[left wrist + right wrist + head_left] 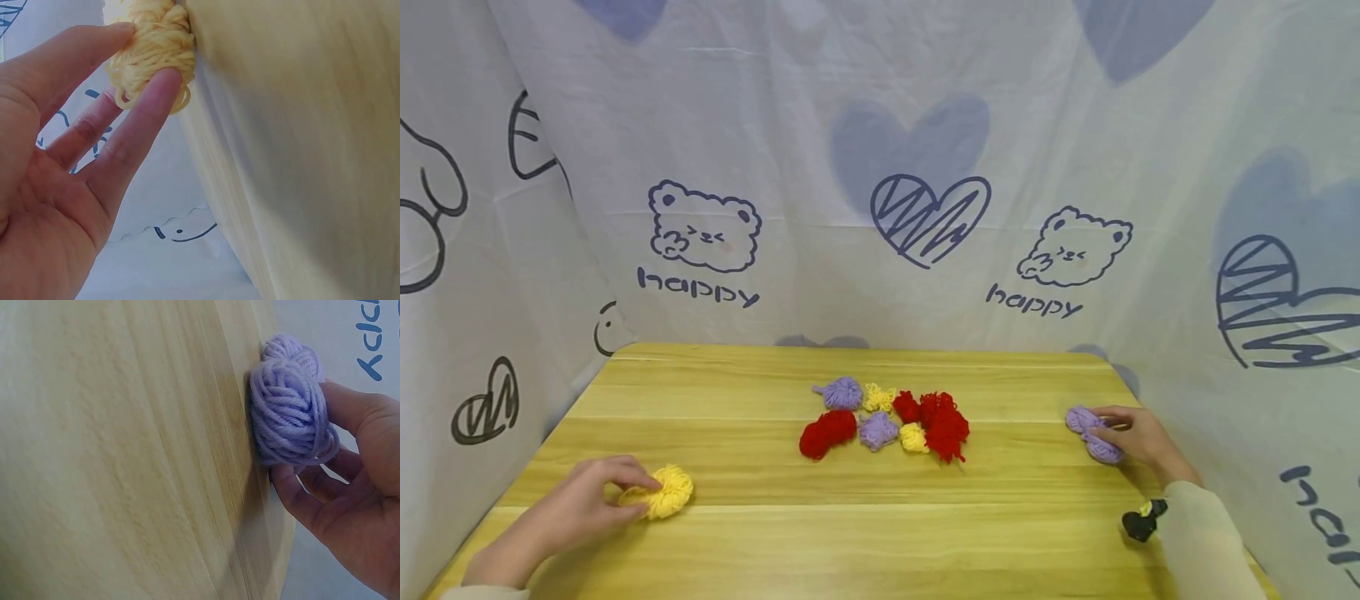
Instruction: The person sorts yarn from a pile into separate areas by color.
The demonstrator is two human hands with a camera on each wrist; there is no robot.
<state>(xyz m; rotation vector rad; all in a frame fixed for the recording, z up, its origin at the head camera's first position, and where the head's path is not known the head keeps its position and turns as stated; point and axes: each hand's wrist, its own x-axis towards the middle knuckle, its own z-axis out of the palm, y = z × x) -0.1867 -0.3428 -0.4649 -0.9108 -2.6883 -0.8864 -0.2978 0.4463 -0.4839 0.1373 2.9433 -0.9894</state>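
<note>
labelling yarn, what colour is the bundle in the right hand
Light purple; the bundle shows best in the right wrist view.

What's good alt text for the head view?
The left hand holds a looped yellow yarn bundle; the right hand holds a two-lobed purple yarn bundle. Red, purple and yellow yarn bundles cluster between them on a wooden table.

leftmost yarn (pixel 673 493): yellow | rightmost yarn (pixel 1103 448): lilac | tabletop (pixel 925 525): yellow, wood-grained | cloth (pixel 820 283): white, heart-printed

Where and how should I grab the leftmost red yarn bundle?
Probably across the middle of the red bundle, coming from the near side: it's elongated and lies slantwise, with that side unblocked, while a purple bundle sits behind and a purple ball to its right.
</note>
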